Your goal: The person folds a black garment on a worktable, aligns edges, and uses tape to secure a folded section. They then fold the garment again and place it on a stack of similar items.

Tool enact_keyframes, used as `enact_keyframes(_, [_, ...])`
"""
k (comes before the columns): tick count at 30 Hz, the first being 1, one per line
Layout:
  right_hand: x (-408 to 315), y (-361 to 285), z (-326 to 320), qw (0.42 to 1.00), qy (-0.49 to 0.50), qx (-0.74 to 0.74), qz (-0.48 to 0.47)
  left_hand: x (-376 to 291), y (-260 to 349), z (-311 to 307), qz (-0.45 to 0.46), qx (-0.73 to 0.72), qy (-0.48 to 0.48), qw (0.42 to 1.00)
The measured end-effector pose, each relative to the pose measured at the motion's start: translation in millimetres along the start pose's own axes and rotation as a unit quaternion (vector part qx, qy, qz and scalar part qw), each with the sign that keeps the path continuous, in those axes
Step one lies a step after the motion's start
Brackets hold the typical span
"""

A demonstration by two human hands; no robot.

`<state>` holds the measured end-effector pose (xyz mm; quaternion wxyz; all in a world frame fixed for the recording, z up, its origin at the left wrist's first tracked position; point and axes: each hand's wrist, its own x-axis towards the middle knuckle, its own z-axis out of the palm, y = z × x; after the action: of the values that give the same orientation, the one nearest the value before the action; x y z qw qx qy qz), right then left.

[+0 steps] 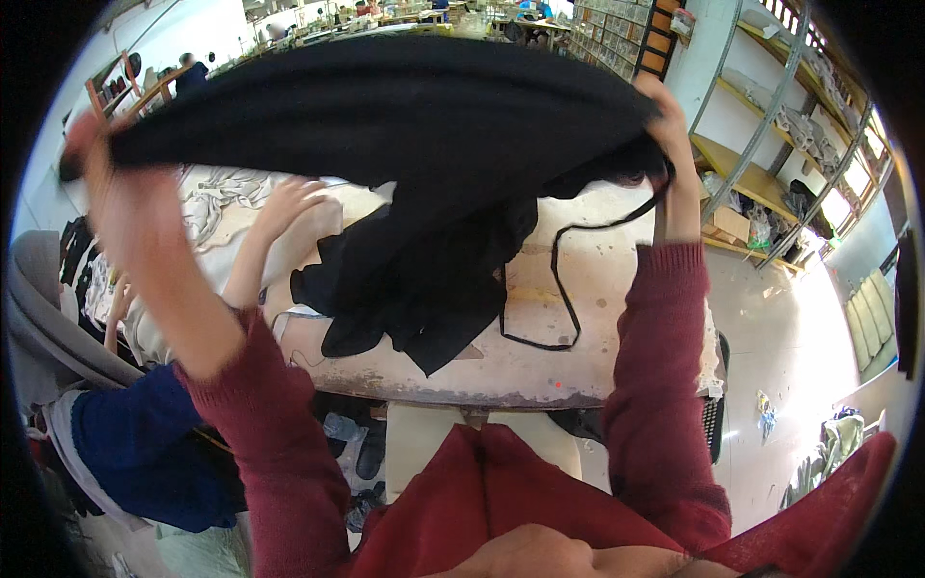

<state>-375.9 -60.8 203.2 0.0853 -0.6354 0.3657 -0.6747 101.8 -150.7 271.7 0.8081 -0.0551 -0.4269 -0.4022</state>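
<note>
A large piece of black fabric (405, 108) is stretched between my raised hands above the worktable. My left hand (108, 155), blurred, grips its left end. At the far right my right hand (661, 112) grips the opposite end. The lower part of the cloth hangs down in folds and reaches the tabletop. A narrow black strap (556, 289) trails from near my right hand and loops down onto the table. Whether the cloth is a finished garment I cannot tell.
The worn, stained worktable (549, 376) stands before me. At my left sits a co-worker, whose hand (285, 206) is near grey-white cloth (224, 199). Metal-framed shelves (766, 123) holding cloth and bags stand on the right. More people and tables fill the background.
</note>
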Motion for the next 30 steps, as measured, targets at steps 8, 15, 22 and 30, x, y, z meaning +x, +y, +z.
enact_keyframes(8, [50.7, -46.6, -67.7, 0.943, -0.016, -0.330, -0.044, 15.2, -60.0, 16.9, 0.076, -0.016, -0.068, 0.995])
enact_keyframes(15, [-177.1, -36.3, -104.9, 0.905, 0.056, -0.378, 0.187, -236.3, -25.5, -103.9, -0.021, 0.471, -0.248, 0.846])
enact_keyframes(22, [-300.4, -70.9, 88.8, 0.670, -0.173, 0.344, 0.635, -309.9, 10.6, -107.2, -0.315, 0.533, -0.209, 0.757])
enact_keyframes(30, [-318.8, -55.0, 203.6, 0.695, 0.026, 0.398, 0.598, -313.1, 29.2, -89.4, -0.356, 0.371, -0.070, 0.855])
